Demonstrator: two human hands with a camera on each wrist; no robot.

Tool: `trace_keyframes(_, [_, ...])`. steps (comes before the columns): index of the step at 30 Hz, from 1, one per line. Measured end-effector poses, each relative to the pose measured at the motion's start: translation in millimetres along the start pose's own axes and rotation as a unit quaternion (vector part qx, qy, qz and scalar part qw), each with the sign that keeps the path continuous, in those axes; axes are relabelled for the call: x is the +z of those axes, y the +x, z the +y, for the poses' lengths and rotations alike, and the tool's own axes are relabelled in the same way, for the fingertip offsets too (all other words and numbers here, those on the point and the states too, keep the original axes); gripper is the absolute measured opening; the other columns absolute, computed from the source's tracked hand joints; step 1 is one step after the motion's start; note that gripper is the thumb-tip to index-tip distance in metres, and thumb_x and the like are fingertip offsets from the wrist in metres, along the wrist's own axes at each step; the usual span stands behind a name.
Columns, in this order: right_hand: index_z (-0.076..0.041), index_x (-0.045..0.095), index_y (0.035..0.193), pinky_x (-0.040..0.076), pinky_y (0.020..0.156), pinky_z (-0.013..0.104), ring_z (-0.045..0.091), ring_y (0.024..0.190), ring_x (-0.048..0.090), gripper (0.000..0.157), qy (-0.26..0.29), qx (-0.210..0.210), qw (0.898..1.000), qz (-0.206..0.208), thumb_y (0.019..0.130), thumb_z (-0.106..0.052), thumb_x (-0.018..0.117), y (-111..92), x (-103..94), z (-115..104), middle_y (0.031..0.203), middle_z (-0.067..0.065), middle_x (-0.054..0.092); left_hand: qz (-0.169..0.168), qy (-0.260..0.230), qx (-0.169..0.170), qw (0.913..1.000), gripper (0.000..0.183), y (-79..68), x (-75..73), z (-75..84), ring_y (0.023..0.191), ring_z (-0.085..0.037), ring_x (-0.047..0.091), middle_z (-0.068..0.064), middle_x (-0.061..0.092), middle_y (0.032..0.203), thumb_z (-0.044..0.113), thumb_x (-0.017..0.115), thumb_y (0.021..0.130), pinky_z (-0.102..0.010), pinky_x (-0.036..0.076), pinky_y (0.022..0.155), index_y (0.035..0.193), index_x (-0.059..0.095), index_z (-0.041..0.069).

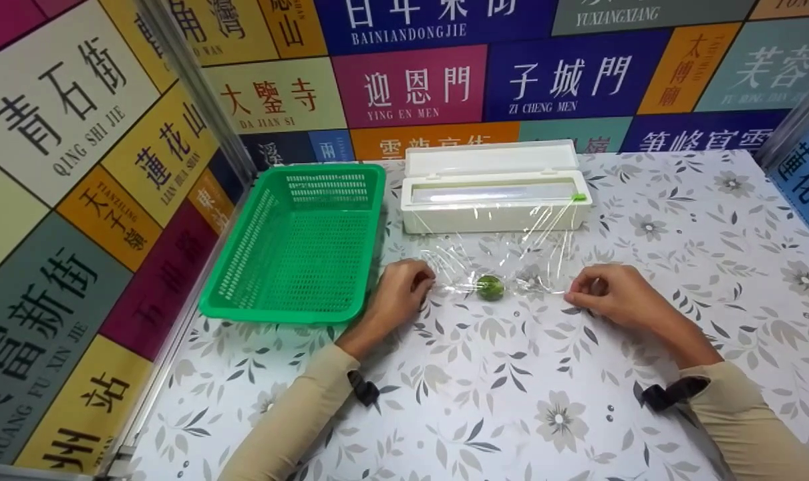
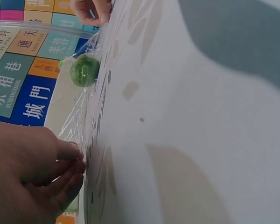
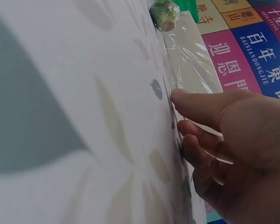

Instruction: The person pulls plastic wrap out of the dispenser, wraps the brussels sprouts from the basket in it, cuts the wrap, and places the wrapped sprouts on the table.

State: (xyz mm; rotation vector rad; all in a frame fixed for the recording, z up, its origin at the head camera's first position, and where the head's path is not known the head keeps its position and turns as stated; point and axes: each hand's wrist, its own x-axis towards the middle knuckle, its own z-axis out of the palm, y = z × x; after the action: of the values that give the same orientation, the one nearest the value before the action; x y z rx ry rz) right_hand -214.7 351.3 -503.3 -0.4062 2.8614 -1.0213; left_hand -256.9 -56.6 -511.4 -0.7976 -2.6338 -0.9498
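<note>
A sheet of cling film (image 1: 454, 267) stretches forward from a white cling film box (image 1: 498, 217) with its lid up. My left hand (image 1: 402, 287) pinches the film's near left corner between thumb and fingers, also seen in the left wrist view. At the near right corner, my right hand (image 1: 614, 292) holds the film's edge by thumb and fingertips, low over the tabletop. Between the hands, at the film's front edge, lies a small round green vegetable (image 1: 490, 288). Its pale stem end, like a Brussels sprout's, shows in the right wrist view, and shiny film overlaps it there.
A green plastic basket (image 1: 290, 254) stands left of the box, close by my left forearm. A small green slider (image 1: 579, 197) sits at the box's right end. Panels with street names (image 1: 411, 87) wall in the flower-patterned table (image 1: 511, 414) at the back and sides.
</note>
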Motion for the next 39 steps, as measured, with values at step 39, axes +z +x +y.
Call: trace_keyframes(39, [-0.018,0.081,0.099,0.055,0.064,0.022,0.005,0.074,0.065,0.005,-0.006,-0.057,0.997,0.052,0.096,-0.022,0.083,2,-9.9,-32,0.088,-0.002,0.078,0.012,-0.028,0.013,0.9994,0.012,8.9,2.1,19.7,0.100,-0.027,0.074,-0.012,0.079,0.105,-0.001,0.069,0.097,-0.038,0.061,0.091,0.106,0.077,0.003])
